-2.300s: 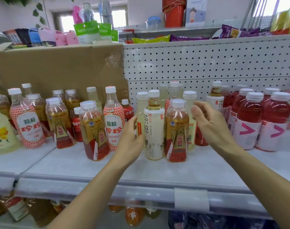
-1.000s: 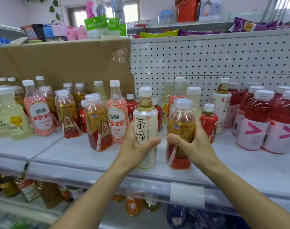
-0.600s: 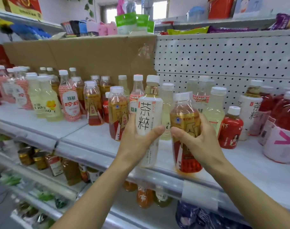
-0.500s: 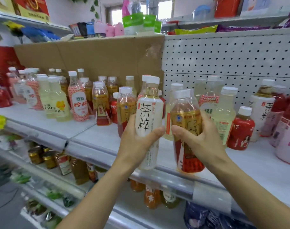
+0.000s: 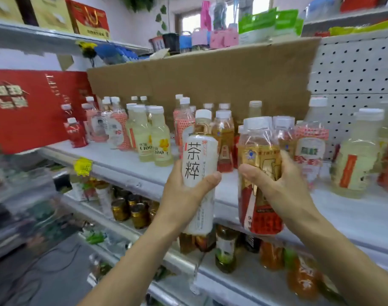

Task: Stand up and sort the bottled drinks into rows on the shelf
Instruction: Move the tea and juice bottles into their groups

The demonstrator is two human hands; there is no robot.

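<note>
Far left: red cardboard gift box (image 5: 29, 107) with gold print, sitting at the end of the white metal shelf (image 5: 126, 164). Yellow price tag (image 5: 83, 166) is clipped to the shelf's front edge.

Next: small red-labelled bottle (image 5: 76, 133), then a group of pink-netted clear bottles (image 5: 113, 129), then two pale yellow lemon drink bottles (image 5: 160, 140) side by side, all upright on the shelf. Brown cardboard sheet (image 5: 210, 78) stands behind them as a backing.

Shelf below: dark glass jars with gold lids (image 5: 131, 213).

Centre: left hand (image 5: 184, 195) grips a tall white-wrapped tea bottle with black characters (image 5: 199, 160). Fingers are wrapped round the back and the thumb lies across the front. The bottle is roughly upright, off the shelf, in front of its front edge.

Just beside it: right hand (image 5: 281, 191) grips a clear amber drink bottle with red-and-gold label (image 5: 259, 195). The thumb is on the front and the fingers curl round the far side. It is also lifted, near the white one, not touching as far as I can see.

Right: white pegboard panel (image 5: 354, 69) behind, and a pale cloudy bottle with an orange label stripe (image 5: 354, 160) upright on the shelf. Frame is motion-blurred, so the small labels are unreadable.
</note>
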